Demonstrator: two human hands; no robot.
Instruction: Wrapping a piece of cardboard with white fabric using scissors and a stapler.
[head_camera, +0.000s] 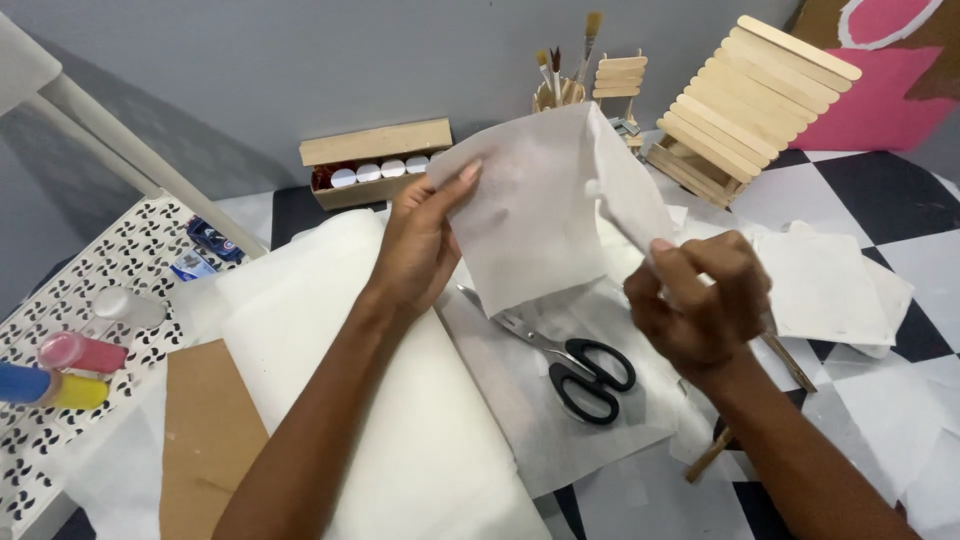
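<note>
Two hands share one thin white tissue-paper sheet (540, 210), raised above the middle of the counter (870, 190), already bent along one crease but otherwise plain. The left hand (420, 245) has its grip pinched on the sheet's left edge; the right hand (700, 300) pinches the folded flap. Black-handled steel scissors (570, 360) lie unused beneath, on loose paper.

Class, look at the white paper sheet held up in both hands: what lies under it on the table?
Under the white paper sheet lie black-handled scissors on more white paper. The blade tips are hidden behind the sheet's lower edge. The left hand and right hand hold it up.
</note>
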